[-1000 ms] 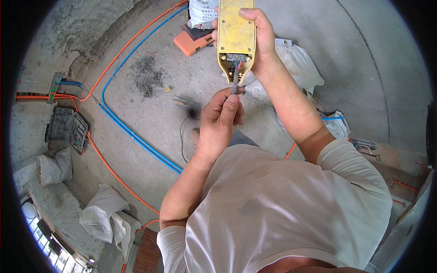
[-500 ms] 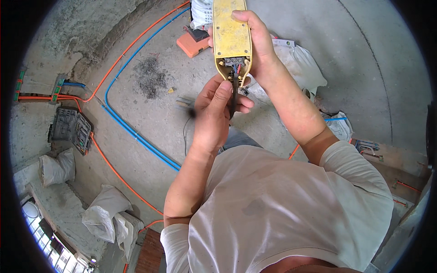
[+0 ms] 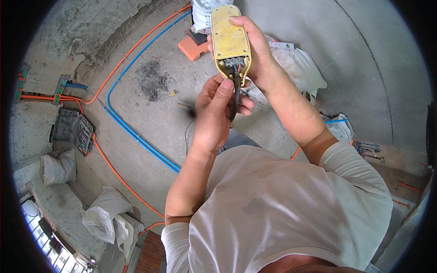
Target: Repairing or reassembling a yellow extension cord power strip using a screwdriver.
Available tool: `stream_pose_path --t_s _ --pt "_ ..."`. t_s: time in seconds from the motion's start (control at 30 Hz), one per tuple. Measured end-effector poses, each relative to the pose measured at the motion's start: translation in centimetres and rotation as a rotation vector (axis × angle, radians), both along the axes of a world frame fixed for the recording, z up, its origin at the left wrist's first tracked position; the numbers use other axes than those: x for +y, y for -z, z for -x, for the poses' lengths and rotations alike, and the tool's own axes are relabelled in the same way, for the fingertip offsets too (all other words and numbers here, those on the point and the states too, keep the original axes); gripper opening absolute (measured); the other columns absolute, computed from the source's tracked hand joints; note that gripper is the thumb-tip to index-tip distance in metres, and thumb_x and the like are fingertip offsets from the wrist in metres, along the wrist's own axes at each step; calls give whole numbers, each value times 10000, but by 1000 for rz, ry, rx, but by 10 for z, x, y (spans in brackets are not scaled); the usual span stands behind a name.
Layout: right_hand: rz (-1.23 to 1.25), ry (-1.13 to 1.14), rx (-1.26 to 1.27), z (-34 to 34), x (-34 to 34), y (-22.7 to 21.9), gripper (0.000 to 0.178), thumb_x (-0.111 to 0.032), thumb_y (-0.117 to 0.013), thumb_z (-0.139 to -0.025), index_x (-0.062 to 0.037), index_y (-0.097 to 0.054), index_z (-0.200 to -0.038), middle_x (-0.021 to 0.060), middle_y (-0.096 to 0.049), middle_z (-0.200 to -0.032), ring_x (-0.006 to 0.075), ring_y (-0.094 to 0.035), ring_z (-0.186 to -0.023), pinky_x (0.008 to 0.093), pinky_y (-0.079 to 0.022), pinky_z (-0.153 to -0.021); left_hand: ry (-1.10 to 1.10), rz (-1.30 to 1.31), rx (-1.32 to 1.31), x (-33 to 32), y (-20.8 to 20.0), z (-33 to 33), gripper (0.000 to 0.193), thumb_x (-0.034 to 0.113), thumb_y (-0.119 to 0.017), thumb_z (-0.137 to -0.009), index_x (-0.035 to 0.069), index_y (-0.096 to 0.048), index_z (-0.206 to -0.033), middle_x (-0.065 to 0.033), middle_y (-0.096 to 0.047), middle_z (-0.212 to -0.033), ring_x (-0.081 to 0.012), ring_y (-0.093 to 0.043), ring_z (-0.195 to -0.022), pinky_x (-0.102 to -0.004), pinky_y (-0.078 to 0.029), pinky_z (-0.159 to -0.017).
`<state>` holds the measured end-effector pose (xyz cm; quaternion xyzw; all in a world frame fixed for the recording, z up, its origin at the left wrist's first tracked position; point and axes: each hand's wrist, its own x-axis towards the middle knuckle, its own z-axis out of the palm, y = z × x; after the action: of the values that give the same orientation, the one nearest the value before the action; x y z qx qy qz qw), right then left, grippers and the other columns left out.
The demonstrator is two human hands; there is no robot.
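Observation:
My right hand (image 3: 256, 43) is wrapped round a yellow power strip (image 3: 229, 36), its thumb lying on the scuffed, screwed flat face. At the end nearer me the strip is uncovered, and a grey terminal block (image 3: 234, 61) shows inside. Blue and red wires run from the block into a black cable (image 3: 236, 93), which leaves through the narrow end. My left hand (image 3: 217, 102) is closed round this end, its thumb and fingers pinching the cable where it meets the casing. Part of the cable is hidden behind the left fingers.
Blue pipes (image 3: 136, 136) and an orange pipe (image 3: 116, 177) cross the concrete floor on the left. An open tool case (image 3: 73, 129) lies by the left wall, with white sacks (image 3: 107, 209) nearer me. Beyond my hands are an orange case (image 3: 193, 49) and a white sack (image 3: 298, 68).
The power strip has tilted and moved slightly down, so its far rounded end now shows. Both hands keep the same hold.

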<state>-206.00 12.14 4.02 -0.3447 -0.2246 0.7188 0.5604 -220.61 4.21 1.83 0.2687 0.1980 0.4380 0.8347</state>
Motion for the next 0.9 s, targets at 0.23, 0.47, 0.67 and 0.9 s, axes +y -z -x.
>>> stream_pose_path --t_s 0.23,0.47,0.67,0.9 --pt "0 14 -11 2 -6 -9 545 -394 -531 -827 30 -476 -1166 175 -590 -957 278 -619 -771 383 -535 -665 22 20 17 -4 0 2 364 199 -428 -957 -55 -467 -1214 -211 -583 -1135 -231 -637 -751 -298 -523 -626" --pt "-23 6 -84 3 -5 -7 552 -395 -531 -830 25 -472 -1183 177 -588 -971 282 -620 -776 387 -534 -679 46 52 -26 -3 -4 6 298 165 -431 -944 -37 -489 -1156 -145 -614 -1035 -214 -640 -727 -310 -522 -617" --pt "11 8 -30 5 -6 -5 554 -391 -532 -832 28 -474 -1190 180 -593 -957 279 -624 -773 380 -537 -675 54 51 -35 -4 -1 7 329 151 -409 -935 -42 -460 -1198 -175 -613 -1097 -209 -635 -698 -308 -521 -626" --pt "-105 -57 -156 10 -3 -8 541 -383 -528 -840 26 -476 -1191 200 -600 -966 283 -633 -734 374 -541 -656 56 18 25 -5 5 10 418 196 -413 -910 -43 -447 -1251 -221 -588 -1145 -215 -635 -697 -305 -517 -663"
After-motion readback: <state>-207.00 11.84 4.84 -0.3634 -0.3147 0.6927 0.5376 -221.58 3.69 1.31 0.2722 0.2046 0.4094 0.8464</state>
